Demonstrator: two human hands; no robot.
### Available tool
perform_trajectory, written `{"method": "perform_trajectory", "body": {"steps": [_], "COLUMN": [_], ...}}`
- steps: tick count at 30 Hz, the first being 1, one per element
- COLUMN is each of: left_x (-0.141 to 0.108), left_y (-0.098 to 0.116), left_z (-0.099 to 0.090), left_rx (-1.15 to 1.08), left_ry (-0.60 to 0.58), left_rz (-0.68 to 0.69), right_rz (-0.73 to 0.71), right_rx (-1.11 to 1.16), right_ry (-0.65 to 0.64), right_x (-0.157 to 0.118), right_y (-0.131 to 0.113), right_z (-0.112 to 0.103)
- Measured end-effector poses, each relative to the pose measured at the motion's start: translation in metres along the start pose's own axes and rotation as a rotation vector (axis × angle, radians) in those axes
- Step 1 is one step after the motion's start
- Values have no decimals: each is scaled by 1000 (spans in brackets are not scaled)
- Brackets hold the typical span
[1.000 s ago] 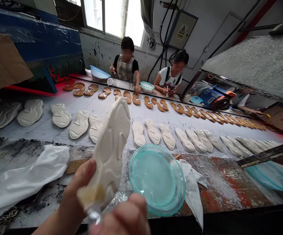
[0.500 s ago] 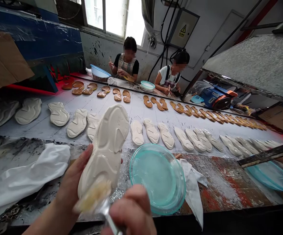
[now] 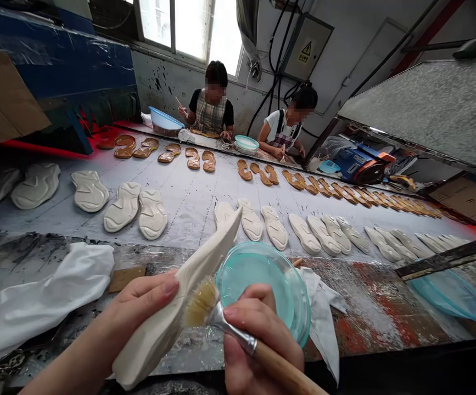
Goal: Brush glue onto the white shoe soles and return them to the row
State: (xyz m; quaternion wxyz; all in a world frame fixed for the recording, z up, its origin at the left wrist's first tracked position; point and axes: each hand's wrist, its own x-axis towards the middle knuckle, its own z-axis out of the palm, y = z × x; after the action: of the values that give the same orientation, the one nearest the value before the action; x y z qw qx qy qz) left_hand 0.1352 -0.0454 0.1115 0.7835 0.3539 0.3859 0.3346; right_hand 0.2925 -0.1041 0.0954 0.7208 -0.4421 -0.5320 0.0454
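Cream-white rubbery sole [image 3: 161, 326] has just tipped from face-on to edge-on, pinched in my left hand [image 3: 139, 307] above the table [image 3: 369, 312], beside the teal bowl [image 3: 302, 296]. My right hand [image 3: 262, 329] grips the brush [image 3: 251, 344]; its bristles now meet mid-sole, not the near end, so a different stretch, I judge, gets brushed.

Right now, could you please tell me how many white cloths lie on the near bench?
2: one large white cloth left of your left hand, and one smaller white cloth just right of the teal bowl. Others may be hidden.
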Motion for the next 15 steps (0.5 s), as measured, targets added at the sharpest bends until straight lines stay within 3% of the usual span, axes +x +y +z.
{"method": "perform_trajectory", "body": {"steps": [5,11,13,15], "left_x": [0,-2,-2,1], "left_y": [-1,-16,-20,-20], "left_z": [7,4,-1,-11], "left_rx": [89,334,317,181], "left_ry": [53,258,268,215], "left_rz": [223,429,448,339], "right_rz": [-109,-317,-330,-191], "right_rx": [-144,-466,-538,-516], "right_ry": [-31,-74,-25,36], "right_x": [8,11,10,9], "right_y": [-1,-10,-7,4], "right_z": [-2,-2,-3,-9]}}
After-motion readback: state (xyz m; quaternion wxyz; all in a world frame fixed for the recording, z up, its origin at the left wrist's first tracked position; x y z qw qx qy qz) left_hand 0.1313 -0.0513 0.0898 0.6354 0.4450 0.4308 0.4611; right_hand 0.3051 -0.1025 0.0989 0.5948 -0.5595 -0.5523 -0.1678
